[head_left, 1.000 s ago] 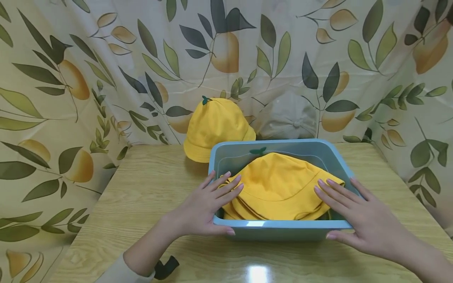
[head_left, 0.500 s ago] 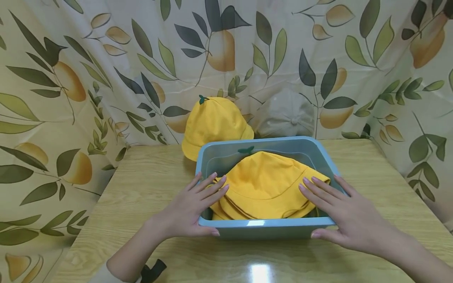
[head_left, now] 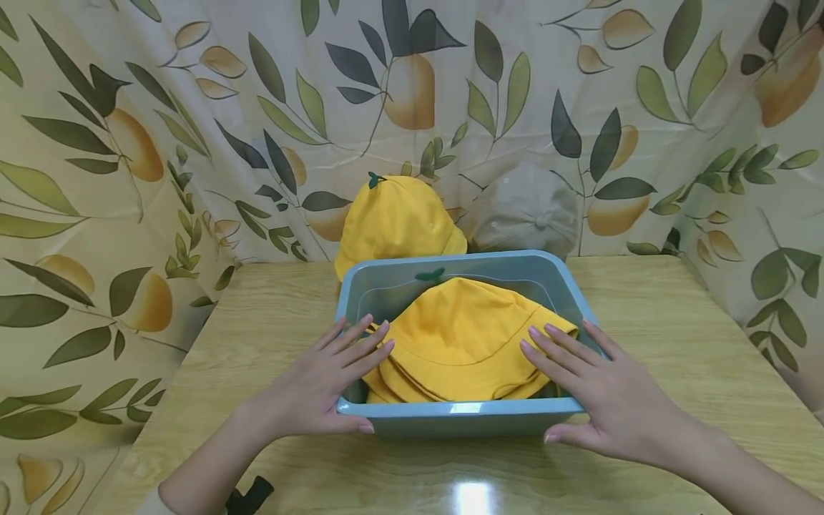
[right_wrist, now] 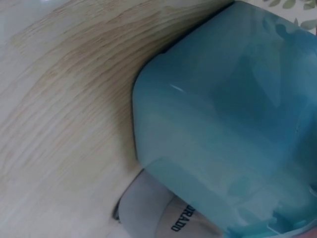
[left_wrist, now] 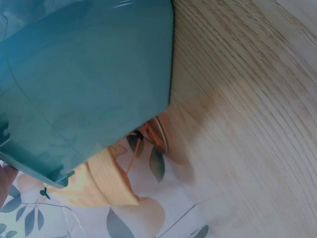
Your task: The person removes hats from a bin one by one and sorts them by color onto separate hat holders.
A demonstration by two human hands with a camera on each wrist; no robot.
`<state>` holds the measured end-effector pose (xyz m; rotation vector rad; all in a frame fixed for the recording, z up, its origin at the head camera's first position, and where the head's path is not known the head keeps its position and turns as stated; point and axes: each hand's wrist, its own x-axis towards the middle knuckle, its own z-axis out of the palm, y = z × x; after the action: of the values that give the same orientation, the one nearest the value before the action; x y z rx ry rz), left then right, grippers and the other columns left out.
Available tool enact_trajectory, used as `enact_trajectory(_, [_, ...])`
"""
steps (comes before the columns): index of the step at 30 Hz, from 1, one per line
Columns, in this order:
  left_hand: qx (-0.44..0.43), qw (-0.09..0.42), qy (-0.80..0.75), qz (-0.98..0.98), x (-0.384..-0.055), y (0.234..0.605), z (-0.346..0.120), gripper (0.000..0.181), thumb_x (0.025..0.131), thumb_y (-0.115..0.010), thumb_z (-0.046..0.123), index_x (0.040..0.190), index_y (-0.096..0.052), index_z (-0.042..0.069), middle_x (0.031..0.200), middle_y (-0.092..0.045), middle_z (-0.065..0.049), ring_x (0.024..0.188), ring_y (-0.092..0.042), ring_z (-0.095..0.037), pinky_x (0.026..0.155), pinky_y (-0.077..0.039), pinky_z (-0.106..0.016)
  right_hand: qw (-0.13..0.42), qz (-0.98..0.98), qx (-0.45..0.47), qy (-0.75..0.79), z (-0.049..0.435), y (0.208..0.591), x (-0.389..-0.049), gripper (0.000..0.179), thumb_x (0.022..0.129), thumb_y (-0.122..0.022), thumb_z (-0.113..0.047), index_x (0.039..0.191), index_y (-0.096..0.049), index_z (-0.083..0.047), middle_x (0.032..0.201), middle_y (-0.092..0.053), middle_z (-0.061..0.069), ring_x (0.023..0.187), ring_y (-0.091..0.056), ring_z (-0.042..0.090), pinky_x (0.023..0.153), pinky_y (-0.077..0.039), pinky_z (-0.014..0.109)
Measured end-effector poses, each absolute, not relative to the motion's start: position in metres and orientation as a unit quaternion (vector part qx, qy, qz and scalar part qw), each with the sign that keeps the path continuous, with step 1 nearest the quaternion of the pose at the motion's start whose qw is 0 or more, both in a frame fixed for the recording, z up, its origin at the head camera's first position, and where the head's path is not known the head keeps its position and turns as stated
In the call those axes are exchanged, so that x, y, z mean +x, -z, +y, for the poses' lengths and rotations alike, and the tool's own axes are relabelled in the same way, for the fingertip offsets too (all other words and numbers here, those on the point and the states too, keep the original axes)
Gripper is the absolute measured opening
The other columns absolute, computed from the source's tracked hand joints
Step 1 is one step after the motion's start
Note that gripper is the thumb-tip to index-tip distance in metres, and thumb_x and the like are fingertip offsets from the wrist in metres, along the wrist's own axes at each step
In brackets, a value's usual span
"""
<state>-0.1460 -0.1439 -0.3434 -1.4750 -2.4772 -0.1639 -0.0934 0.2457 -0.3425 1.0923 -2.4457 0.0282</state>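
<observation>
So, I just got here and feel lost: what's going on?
A person's left hand and right hand rest, fingers spread, at the near corners of a blue tub on a wooden table. A yellow hat, apparently atop others, lies inside. Another yellow hat and a grey cap sit behind it.

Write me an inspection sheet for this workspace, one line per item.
Surface: wood-grain table, with a bright glare spot toward the near side.
Job's things: blue bin between the hands, holding yellow headwear with layered brims; count unclear.
Clutter: yellow hat and grey cap behind the bin, both partly hidden by it in the head view.
Hands: left hand at the bin's left side, right hand at its right; fingers extended over the rim, thumbs toward the front.
Cables: nothing seen.
Surroundings: cloth printed with leaves and fruit, at the back and both sides.
</observation>
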Motion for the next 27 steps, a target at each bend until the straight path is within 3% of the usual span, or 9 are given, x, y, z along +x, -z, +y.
enact_trajectory(8, [-0.506, 0.129, 0.05, -0.851, -0.146, 0.344, -0.147, 0.087, 0.083, -0.018, 0.073, 0.146, -0.017, 0.014, 0.153, -0.012, -0.002, 0.14, -0.009, -0.027, 0.112, -0.012, -0.047, 0.207, -0.885, 0.417, 0.011, 0.247, 0.333, -0.096, 0.084, 0.082, -0.037, -0.067, 0.142, -0.03, -0.008, 0.151, -0.021, 0.004, 0.14, -0.016, 0.02, 0.114, -0.003, 0.037])
enact_trajectory(16, [-0.51, 0.146, 0.045, -0.846, -0.146, 0.343, -0.148, 0.087, 0.083, -0.015, 0.073, 0.146, -0.018, 0.012, 0.153, -0.014, -0.004, 0.139, -0.013, -0.03, 0.11, -0.015, -0.049, 0.163, -0.906, 0.391, 0.017, 0.246, 0.293, -0.108, 0.091, 0.078, -0.055, -0.059, 0.146, -0.018, -0.011, 0.152, -0.017, 0.004, 0.141, -0.008, 0.013, 0.113, 0.003, 0.023])
enact_trajectory(19, [-0.511, 0.146, 0.044, -0.846, -0.146, 0.343, -0.149, 0.087, 0.083, -0.016, 0.072, 0.146, -0.018, 0.012, 0.153, -0.014, -0.004, 0.14, -0.013, -0.029, 0.11, -0.015, -0.049, 0.13, -0.92, 0.369, -0.012, 0.239, 0.268, -0.118, 0.093, 0.076, -0.062, -0.055, 0.146, -0.017, -0.012, 0.148, -0.027, 0.009, 0.136, -0.027, 0.023, 0.112, -0.018, 0.036])
enact_trajectory(22, [-0.511, 0.143, 0.042, -0.847, -0.146, 0.342, -0.149, 0.086, 0.084, -0.017, 0.072, 0.146, -0.018, 0.013, 0.153, -0.014, -0.004, 0.14, -0.011, -0.028, 0.11, -0.016, -0.05, 0.065, -0.94, 0.329, -0.056, 0.23, 0.245, -0.128, 0.093, 0.076, -0.062, -0.056, 0.145, -0.019, -0.013, 0.142, -0.037, 0.012, 0.121, -0.047, 0.028, 0.097, -0.039, 0.046])
enact_trajectory(27, [-0.516, 0.139, 0.039, -0.844, -0.147, 0.342, -0.148, 0.085, 0.084, -0.023, 0.072, 0.146, -0.018, 0.014, 0.153, -0.014, -0.003, 0.14, -0.01, -0.027, 0.11, -0.016, -0.05, -0.034, -0.959, 0.264, -0.102, 0.215, 0.221, -0.146, 0.09, 0.075, -0.065, -0.052, 0.142, -0.027, -0.006, 0.141, -0.039, 0.015, 0.122, -0.045, 0.032, 0.096, -0.039, 0.051])
